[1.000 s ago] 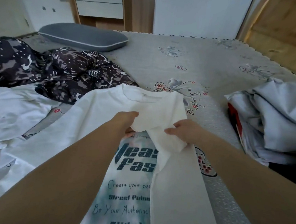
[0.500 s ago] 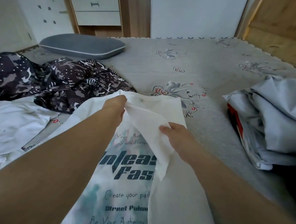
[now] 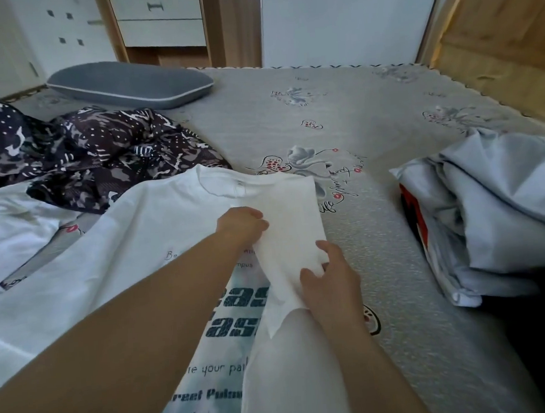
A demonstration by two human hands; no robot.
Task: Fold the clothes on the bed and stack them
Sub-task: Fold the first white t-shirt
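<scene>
Though creased, T-shirt (image 3: 157, 233) print half-hidden.

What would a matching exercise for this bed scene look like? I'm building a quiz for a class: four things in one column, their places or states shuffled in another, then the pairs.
Things
1. pillow
2. white T-shirt
3. camouflage cloth
4. grey pile

Places or states
A. crumpled at the left, beyond the shirt
B. folded, at the bed's right edge
C. at the far end, near the drawers
D. spread out, sleeve folded in, held by both hands

Pairs: 1-C, 2-D, 3-A, 4-B

The left hand and the right hand both grip the sleeve.
</scene>
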